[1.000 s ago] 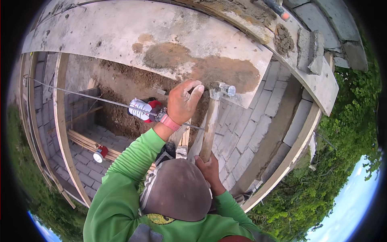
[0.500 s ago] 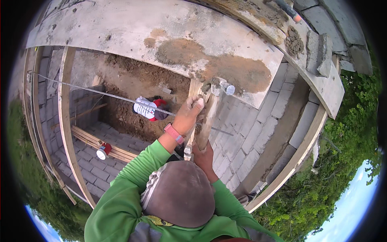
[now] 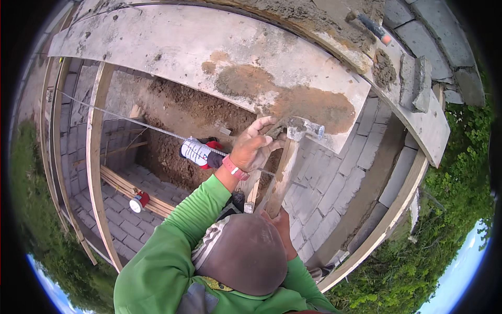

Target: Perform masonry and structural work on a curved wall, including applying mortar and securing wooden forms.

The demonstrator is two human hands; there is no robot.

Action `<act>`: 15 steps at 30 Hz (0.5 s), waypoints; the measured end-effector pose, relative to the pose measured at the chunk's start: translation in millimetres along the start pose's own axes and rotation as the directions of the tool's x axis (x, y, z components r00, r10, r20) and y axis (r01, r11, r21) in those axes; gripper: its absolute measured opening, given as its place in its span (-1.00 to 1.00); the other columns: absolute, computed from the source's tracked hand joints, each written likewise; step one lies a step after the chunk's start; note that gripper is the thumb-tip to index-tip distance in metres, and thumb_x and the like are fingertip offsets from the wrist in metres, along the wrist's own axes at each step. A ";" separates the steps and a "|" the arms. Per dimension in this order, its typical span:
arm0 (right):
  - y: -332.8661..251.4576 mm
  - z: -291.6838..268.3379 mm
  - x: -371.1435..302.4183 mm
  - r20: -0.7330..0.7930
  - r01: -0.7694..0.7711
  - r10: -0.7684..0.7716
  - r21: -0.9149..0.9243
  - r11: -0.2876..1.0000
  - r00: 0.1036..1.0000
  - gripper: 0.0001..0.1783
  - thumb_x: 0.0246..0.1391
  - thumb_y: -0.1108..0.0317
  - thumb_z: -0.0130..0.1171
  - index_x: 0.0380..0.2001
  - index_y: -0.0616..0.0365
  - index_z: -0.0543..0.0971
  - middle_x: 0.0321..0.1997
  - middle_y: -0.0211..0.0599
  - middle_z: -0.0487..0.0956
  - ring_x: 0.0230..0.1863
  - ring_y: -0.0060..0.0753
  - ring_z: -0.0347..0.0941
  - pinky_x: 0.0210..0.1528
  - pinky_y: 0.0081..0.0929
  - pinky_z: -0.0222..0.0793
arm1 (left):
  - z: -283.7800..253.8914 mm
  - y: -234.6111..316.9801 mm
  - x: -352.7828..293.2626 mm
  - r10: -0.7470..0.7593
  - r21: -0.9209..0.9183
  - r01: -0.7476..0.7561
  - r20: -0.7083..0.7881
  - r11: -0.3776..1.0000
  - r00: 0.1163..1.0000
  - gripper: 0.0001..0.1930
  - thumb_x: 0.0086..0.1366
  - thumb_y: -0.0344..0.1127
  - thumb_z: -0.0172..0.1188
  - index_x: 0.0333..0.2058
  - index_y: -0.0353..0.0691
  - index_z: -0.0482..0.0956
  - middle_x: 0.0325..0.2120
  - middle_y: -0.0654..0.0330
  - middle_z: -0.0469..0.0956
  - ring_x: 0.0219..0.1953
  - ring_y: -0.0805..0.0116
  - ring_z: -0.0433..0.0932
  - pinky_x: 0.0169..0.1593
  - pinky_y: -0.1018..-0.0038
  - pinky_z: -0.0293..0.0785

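Note:
In my right hand [image 3: 281, 230] is the lower wooden handle of a hammer [image 3: 282, 172], its fingers wrapped round it. The mortar-smeared metal head points up and away over the near edge of a pale board [image 3: 172, 36]. My left hand [image 3: 254, 146], with a pink band at the wrist, is raised beside the claw end. Its fingers are curled and close together by a dark, rough bit there; what they pinch is hidden. Under the left hand a wooden post [image 3: 251, 191] shows in part. A brown patch of mortar [image 3: 314, 104] lies on the board beyond the hammer.
Below, a person [image 3: 201, 153] in white and red is in the dug pit. A steel bar [image 3: 125, 118] slants across at left, past upright timbers [image 3: 95, 152]. Block walls [image 3: 324, 193] and a curved timber edge [image 3: 384, 222] stand at right. Another tool [image 3: 371, 26] lies at the far right.
My left hand has moved right and up toward the hammer's claw, its fingers turned more to the right. The hammer head has shifted slightly right and nearer. The view has shifted slightly.

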State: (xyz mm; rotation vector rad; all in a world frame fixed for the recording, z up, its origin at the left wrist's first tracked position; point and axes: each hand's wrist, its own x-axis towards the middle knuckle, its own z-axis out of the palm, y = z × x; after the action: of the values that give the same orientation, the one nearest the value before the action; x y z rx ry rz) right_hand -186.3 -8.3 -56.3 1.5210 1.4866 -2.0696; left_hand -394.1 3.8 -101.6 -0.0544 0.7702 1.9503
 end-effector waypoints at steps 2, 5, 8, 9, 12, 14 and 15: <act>2.9 -1.9 3.2 -0.079 0.068 -0.068 -0.009 0.998 0.994 -0.63 -0.08 0.31 0.17 -0.22 0.34 0.48 -0.34 -0.12 0.59 -0.32 -0.37 0.53 -0.26 -0.45 0.41 | 7.7 -7.5 6.5 -0.023 0.295 0.066 -0.146 0.953 0.989 -0.60 0.17 -0.41 0.12 0.00 -0.30 0.34 -0.15 0.27 0.44 -0.21 0.51 0.43 -0.14 0.54 0.40; 15.5 -4.4 8.5 -0.082 0.049 -0.056 -0.076 0.996 0.995 -0.63 -0.08 0.31 0.17 -0.21 0.33 0.49 -0.33 -0.12 0.59 -0.29 -0.37 0.53 -0.24 -0.45 0.41 | 10.7 -21.9 9.9 0.146 0.501 -0.013 -0.228 0.865 0.963 -0.69 0.17 -0.39 0.11 -0.09 -0.30 0.45 -0.35 0.38 0.51 -0.38 0.64 0.40 -0.30 0.65 0.36; 14.4 -3.2 7.7 -0.084 0.135 -0.152 -0.186 0.973 0.985 -0.65 -0.06 0.33 0.16 -0.20 0.31 0.48 -0.35 -0.15 0.59 -0.37 -0.43 0.53 -0.30 -0.48 0.41 | 19.0 -11.0 2.1 0.176 0.614 0.068 -0.329 0.787 0.928 -0.79 0.20 -0.36 -0.02 -0.27 -0.34 0.53 -0.51 0.30 0.51 -0.52 0.65 0.39 -0.46 0.64 0.33; 4.3 -1.7 3.9 -0.092 0.142 -0.160 -0.182 0.973 0.983 -0.65 -0.06 0.33 0.16 -0.20 0.31 0.48 -0.35 -0.15 0.59 -0.37 -0.43 0.53 -0.30 -0.48 0.41 | 16.9 -10.4 1.6 0.176 0.617 0.062 -0.318 0.785 0.932 -0.79 0.20 -0.36 -0.02 -0.27 -0.34 0.53 -0.51 0.30 0.51 -0.52 0.65 0.39 -0.46 0.64 0.33; -21.0 -1.4 -1.2 -0.181 0.120 -0.129 -0.065 0.991 0.975 -0.65 -0.05 0.35 0.15 -0.19 0.33 0.47 -0.41 -0.18 0.58 -0.47 -0.48 0.51 -0.39 -0.53 0.40 | 13.4 -8.3 5.3 -0.126 0.478 0.298 -0.358 0.826 0.925 -0.83 0.21 -0.35 -0.03 -0.37 -0.29 0.52 -0.68 0.34 0.38 -0.74 0.57 0.31 -0.69 0.61 0.19; -14.9 -9.3 2.9 -0.255 0.110 -0.110 -0.015 0.994 0.961 -0.85 -0.01 0.40 0.11 -0.43 0.24 0.39 -0.64 -0.37 0.44 -0.63 -0.60 0.34 -0.57 -0.60 0.26 | 2.9 15.6 15.8 -0.118 0.693 0.274 -0.264 0.667 0.957 -0.81 0.24 -0.29 -0.01 -0.39 -0.27 0.51 -0.68 0.36 0.38 -0.73 0.61 0.30 -0.69 0.63 0.18; -12.2 -13.6 6.6 -0.252 0.096 -0.097 -0.016 0.995 0.963 -0.85 -0.01 0.40 0.11 -0.43 0.24 0.39 -0.64 -0.37 0.44 -0.63 -0.60 0.34 -0.57 -0.60 0.26 | 13.7 38.4 26.7 -0.041 0.777 0.161 -0.172 0.609 0.984 -0.75 0.27 -0.20 0.00 -0.42 -0.26 0.50 -0.69 0.36 0.36 -0.74 0.64 0.27 -0.70 0.64 0.16</act>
State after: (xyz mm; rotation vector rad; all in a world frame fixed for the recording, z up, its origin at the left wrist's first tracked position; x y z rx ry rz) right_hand -188.6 10.9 -53.9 1.8025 1.6815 -1.9807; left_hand -435.0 20.7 -81.4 0.3062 1.6374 1.3456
